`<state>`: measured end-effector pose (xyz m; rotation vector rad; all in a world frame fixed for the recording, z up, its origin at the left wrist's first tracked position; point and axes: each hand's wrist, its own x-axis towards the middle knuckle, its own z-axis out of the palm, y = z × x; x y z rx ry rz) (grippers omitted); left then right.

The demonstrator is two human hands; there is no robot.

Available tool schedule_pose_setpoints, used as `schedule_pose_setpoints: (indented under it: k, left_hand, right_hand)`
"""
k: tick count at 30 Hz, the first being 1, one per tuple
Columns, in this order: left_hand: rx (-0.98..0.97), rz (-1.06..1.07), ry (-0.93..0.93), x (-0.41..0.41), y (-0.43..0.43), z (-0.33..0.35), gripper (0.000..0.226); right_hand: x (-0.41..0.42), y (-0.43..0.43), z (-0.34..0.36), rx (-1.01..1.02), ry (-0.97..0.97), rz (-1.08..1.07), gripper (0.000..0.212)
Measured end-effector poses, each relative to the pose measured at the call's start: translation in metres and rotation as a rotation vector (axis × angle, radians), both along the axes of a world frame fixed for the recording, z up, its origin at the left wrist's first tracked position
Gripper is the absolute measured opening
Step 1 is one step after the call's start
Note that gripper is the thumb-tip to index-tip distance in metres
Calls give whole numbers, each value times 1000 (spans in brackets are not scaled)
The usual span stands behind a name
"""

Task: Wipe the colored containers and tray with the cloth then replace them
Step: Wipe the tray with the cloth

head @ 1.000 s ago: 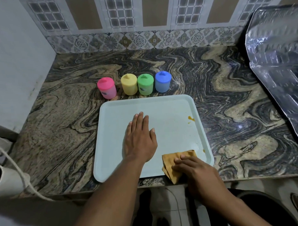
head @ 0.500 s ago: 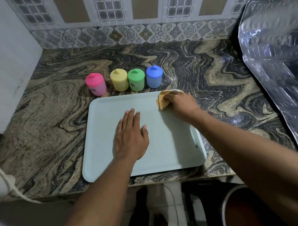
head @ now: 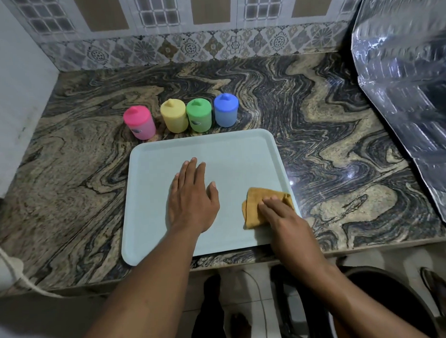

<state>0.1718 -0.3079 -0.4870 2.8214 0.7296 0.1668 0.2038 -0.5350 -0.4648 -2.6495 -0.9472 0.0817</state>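
A pale blue-grey tray lies flat on the marbled counter near its front edge. My left hand rests flat on the tray's middle, fingers together, holding nothing. My right hand presses a folded orange-brown cloth onto the tray's near right part. Behind the tray stand a pink container, a yellow container, a green container and a blue container in a row, all upright with lids on.
A crinkled foil sheet covers the right end of the counter. A tiled wall runs along the back and a plain wall on the left. A white cord hangs at the front left edge. A dark bin sits below.
My right hand swept the cloth from the tray's near right corner to its far right corner and back to the near right. The orange stain on the tray's right side is gone. My left hand stayed.
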Motion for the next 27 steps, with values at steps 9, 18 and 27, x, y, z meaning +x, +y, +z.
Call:
schedule_pose_setpoints:
  k: [9, 18, 27]
  left_hand:
    - [5, 3, -5, 0, -1, 0, 59]
    - [-2, 18, -25, 1, -1, -2, 59]
    - [11, 10, -18, 0, 0, -2, 59]
  right_hand:
    - [40, -8, 68, 162, 283, -81, 35]
    - [135, 66, 71, -450, -3, 33, 35]
    - [26, 8, 58, -486, -74, 233, 20]
